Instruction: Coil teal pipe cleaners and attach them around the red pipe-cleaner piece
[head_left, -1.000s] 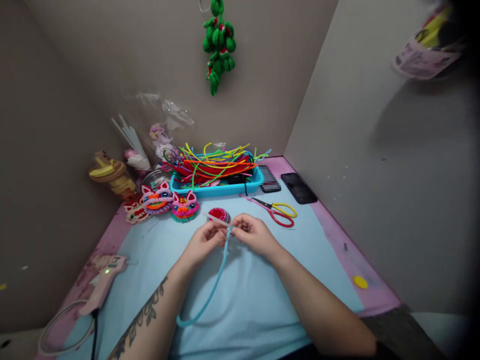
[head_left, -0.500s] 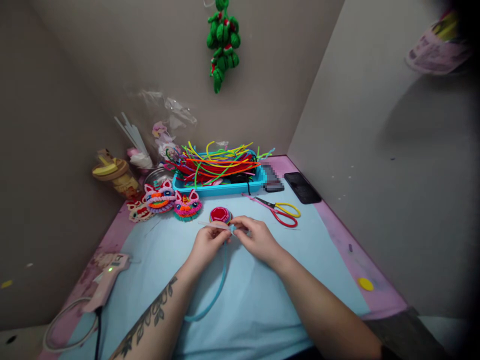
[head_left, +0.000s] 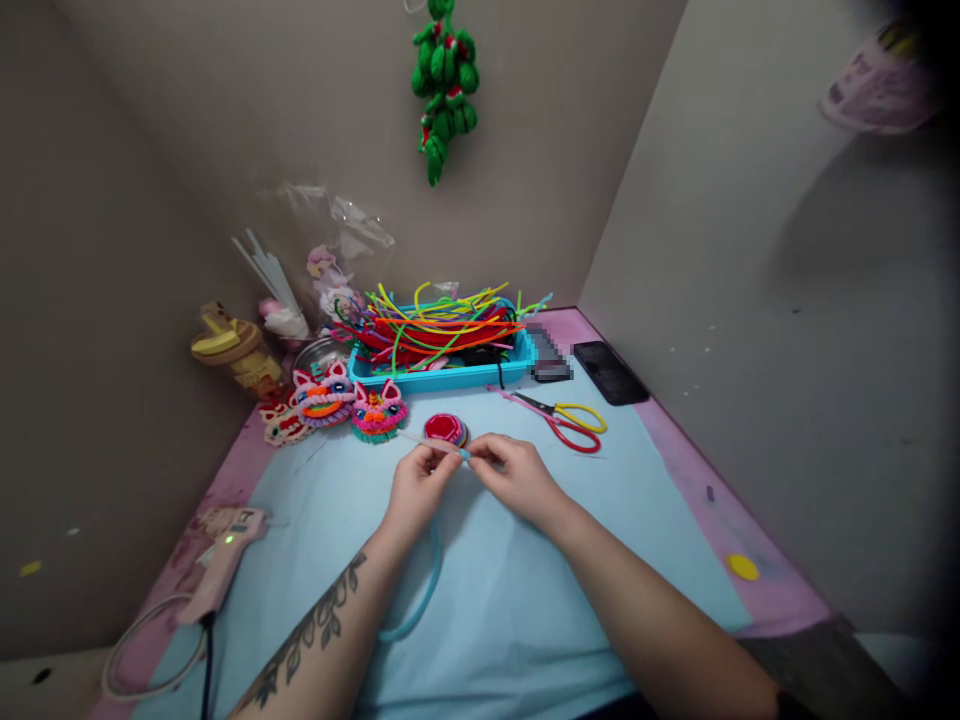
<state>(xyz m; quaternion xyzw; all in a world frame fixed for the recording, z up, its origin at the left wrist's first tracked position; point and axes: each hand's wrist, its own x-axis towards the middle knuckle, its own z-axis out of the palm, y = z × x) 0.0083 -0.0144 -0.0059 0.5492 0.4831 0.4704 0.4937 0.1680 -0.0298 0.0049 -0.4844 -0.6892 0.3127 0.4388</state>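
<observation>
Near the middle of the cloth, my left hand [head_left: 420, 485] is closed on a light-blue pipe cleaner [head_left: 435, 565], whose long tail curves down beside my left forearm. A thin pale pointed stick [head_left: 417, 438] sticks out leftward from the same fingers; its exact kind I cannot tell. My right hand [head_left: 519, 478] is closed with its fingertips at the small blue end between the hands, seemingly pinching it. Just beyond my fingers lies a round red, pink and purple coiled piece [head_left: 445, 429].
Behind stands a blue tray [head_left: 450, 379] of colourful pipe cleaners. Scissors [head_left: 566, 420] and a black phone [head_left: 611, 373] lie right. Several lion-head pieces [head_left: 379, 412] sit left, with a pink glue gun [head_left: 225, 565] and its cord nearer. A yellow disc [head_left: 742, 567] lies on the right edge.
The blue end between my fingertips looks smaller and more covered. The hanging tail of the pipe cleaner has shifted left, close to my left wrist. The view has moved slightly.
</observation>
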